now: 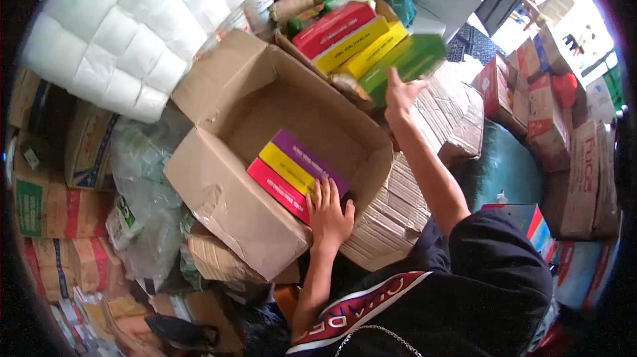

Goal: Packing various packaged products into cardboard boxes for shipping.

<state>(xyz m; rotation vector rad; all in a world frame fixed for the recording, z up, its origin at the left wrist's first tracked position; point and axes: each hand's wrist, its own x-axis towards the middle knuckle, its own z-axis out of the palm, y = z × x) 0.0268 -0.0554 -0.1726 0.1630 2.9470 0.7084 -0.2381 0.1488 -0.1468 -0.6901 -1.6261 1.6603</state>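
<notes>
A large open cardboard box lies before me. Inside it, along its near side, a red box, a yellow box and a purple box stand side by side. My left hand rests on the near ends of these boxes, fingers spread. Farther off, a second carton holds a red box, yellow boxes and some wrapped goods. My right hand is at a green box on that carton's right side, thumb and fingers against it; the green box looks blurred.
Shrink-wrapped white rolls are piled at upper left. Clear plastic bags hang left of the open box. Crumpled cardboard lies at its right. Stacked cartons stand at right. Part of another person shows at lower left.
</notes>
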